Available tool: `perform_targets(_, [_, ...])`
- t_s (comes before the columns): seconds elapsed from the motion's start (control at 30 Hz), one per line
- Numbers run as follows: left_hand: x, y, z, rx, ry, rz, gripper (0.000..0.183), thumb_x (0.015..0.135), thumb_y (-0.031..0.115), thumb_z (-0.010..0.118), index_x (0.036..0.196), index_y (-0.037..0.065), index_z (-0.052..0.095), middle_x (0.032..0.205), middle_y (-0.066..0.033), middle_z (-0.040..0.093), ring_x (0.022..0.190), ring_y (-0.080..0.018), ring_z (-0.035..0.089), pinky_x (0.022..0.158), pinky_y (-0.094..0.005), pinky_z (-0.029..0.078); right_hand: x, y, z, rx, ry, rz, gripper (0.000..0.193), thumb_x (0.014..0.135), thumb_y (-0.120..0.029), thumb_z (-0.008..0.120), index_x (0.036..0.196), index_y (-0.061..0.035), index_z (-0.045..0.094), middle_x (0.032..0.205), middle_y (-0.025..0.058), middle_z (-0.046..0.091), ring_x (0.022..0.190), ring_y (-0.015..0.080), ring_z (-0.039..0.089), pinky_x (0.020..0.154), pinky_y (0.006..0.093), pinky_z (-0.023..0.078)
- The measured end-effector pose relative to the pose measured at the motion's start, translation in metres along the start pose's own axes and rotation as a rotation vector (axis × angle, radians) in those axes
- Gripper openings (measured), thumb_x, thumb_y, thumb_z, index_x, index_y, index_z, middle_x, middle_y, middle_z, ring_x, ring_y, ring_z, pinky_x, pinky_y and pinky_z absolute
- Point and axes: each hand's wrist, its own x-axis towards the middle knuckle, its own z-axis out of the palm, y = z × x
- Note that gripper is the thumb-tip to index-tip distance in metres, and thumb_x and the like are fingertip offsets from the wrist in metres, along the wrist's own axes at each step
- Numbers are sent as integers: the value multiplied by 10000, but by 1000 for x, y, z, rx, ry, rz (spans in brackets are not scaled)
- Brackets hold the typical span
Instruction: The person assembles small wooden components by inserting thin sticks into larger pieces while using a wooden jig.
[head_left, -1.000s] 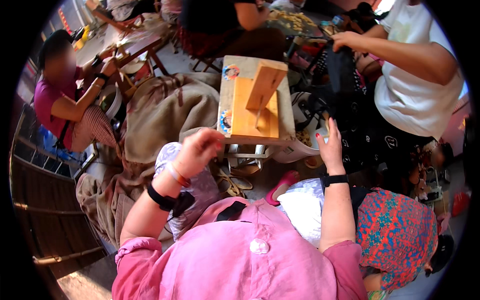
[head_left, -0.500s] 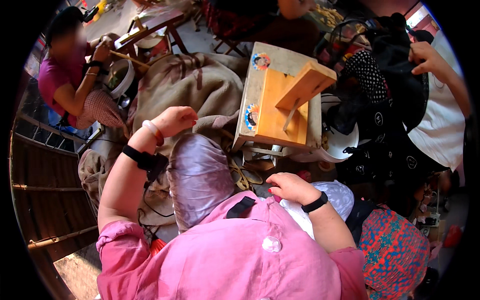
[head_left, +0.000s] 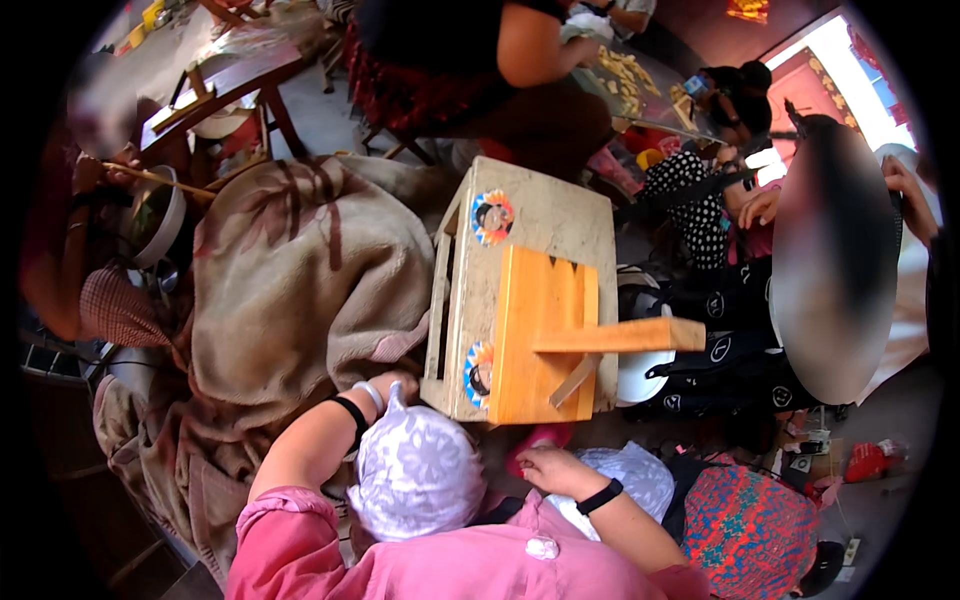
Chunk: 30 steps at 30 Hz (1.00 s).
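My left hand (head_left: 396,385) is at the near left corner of a low wooden table (head_left: 545,205), beyond my knee in patterned pale lavender cloth (head_left: 420,475). Its fingers are mostly hidden, so touch or grip on the table is unclear. My right hand (head_left: 555,472) is low over my lap, its red-nailed fingers bent together beside a pink thing (head_left: 540,440) under the table's near edge. Whatever these fingers hold, if anything, is hidden. On the tabletop lies an orange-brown wooden board (head_left: 520,330) with a plank (head_left: 630,336) propped up from it by a thin strut.
A thick brown blanket (head_left: 300,270) is heaped left of the table. A white bucket (head_left: 645,375) stands at its right. People sit at the left, far side and right; one person's leg is in red-blue patterned cloth (head_left: 750,530). Yellowish pieces (head_left: 625,80) cover a far table.
The view has tilted up, so more of the far area shows. My left hand has gone from raised in the air to the table's near left corner. The fingers of my right hand have curled.
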Motion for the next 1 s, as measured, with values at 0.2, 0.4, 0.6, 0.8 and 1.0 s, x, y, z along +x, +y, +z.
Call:
perform_targets(0.2, [-3,-33,32,248,-216,-325,327,840,300,550,987,58,713,1068,-181,678,1012,-356,637,853,-404,520,15,3,7,-62,-35,24,336,886,-273,594,1122,-37,627,1058,197,669,1011,361,628,864,437,493])
perform_targets(0.4, [-7,-58,54,287,-380,-384,324,875,301,523,1017,80,714,1092,-141,681,1046,-334,626,870,-391,507,22,1,11,-55,-66,30,352,894,-272,574,1154,-38,619,1084,193,665,1021,357,626,869,433,492])
perform_targets(0.6, [-15,-83,57,312,-470,-446,326,911,302,496,1046,103,715,1115,-100,683,1079,-312,615,887,-378,494,19,-3,11,-72,-68,33,356,896,-269,572,1158,-32,613,1108,201,654,1047,359,614,882,431,486])
perform_targets(0.8, [-38,-39,23,292,-201,-244,289,888,304,558,1006,97,721,1057,-108,697,991,-321,633,852,-397,502,12,-20,2,-70,-41,-6,347,889,-254,571,1144,-22,616,1099,201,654,1061,359,605,910,435,479])
perform_targets(1.0, [-63,20,-88,40,149,-196,197,900,231,635,929,48,702,820,-56,678,722,-200,619,681,-352,519,0,-32,3,-65,84,-145,319,864,-243,596,1095,-28,641,1067,187,663,1025,363,615,883,440,496])
